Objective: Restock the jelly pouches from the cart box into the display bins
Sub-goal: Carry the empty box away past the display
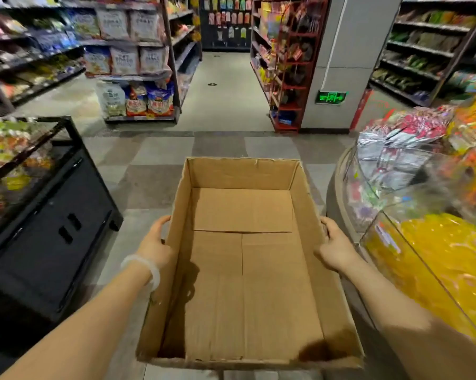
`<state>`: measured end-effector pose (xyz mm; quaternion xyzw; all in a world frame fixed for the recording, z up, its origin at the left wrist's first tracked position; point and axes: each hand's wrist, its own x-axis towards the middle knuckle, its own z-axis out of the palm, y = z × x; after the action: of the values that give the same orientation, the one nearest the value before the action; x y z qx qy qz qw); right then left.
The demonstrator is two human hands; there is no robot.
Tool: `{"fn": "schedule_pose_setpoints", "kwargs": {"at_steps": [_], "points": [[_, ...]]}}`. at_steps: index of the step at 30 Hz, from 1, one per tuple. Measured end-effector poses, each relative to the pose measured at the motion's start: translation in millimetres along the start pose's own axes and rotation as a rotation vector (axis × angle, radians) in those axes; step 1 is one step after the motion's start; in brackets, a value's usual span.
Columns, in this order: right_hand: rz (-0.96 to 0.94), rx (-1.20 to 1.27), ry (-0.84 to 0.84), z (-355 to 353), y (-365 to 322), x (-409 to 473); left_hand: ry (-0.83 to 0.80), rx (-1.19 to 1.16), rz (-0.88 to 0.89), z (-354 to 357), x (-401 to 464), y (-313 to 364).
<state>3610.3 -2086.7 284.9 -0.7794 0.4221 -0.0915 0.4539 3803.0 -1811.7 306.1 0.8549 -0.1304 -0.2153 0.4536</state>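
Fingers [164,219] of the left hand [156,242] curl over the left wall of the box [242,259], clamped on it; the right hand [334,246] grips the right wall the same way. Its cardboard floor shows bare. Clear bins [390,171] curve along the right, the near one full of yellow pouches [445,259]. A black stand [47,215] sits on the left. Shelves [138,56] line the far aisle.
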Motion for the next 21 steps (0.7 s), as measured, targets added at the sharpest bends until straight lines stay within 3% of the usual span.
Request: {"fn": "schedule_pose_setpoints", "kwargs": {"at_steps": [5,12,21], "points": [[0.023,0.032,-0.008,17.6,-13.6,118.0,-0.051,-0.021,0.020,31.0,140.6,29.2],[0.161,-0.048,0.150,12.6,-42.5,278.7,-0.104,0.043,0.115,75.2,323.7,101.0],[0.338,0.059,0.130,13.5,-8.0,452.5,-0.254,0.160,-0.001,167.4,516.0,121.8]]}}
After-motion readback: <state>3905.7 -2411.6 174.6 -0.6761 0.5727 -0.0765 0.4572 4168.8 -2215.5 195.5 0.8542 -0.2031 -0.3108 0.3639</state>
